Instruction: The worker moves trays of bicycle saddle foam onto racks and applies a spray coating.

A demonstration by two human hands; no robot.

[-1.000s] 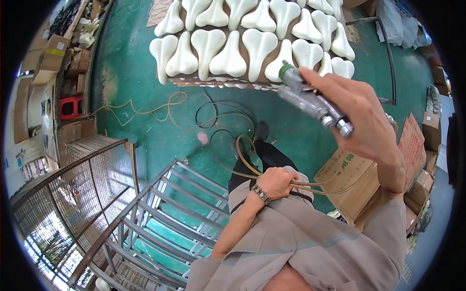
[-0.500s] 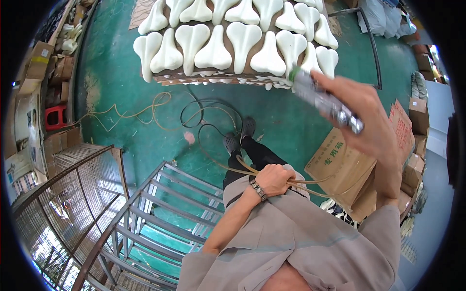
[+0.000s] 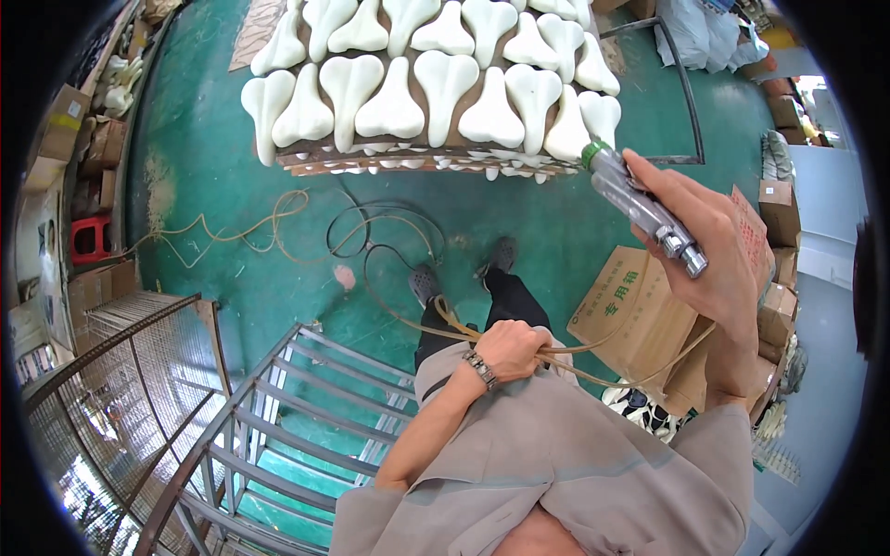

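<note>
My right hand [image 3: 714,259] grips a metal spray gun [image 3: 640,206] with a green tip, held up and pointing at the near right corner of a board [image 3: 408,159] stacked with several white saddle-shaped moulded pieces [image 3: 445,79]. My left hand [image 3: 513,347], with a wristwatch, is closed on the tan hoses [image 3: 436,315] at my waist. The hoses run from the gun past my left hand and down to the green floor, where they loop in front of my dark shoes [image 3: 426,283].
A metal rack of bars [image 3: 278,417] and a wire mesh cage [image 3: 102,389] stand to my lower left. A brown cardboard box [image 3: 640,310] lies on the floor to my right, more boxes [image 3: 779,213] beyond it. A red stool [image 3: 90,239] is at far left.
The view has shifted so the stacked white pieces sit lower and more central. My right hand with the spray gun stays raised toward them; my left hand keeps hold of the hoses.
</note>
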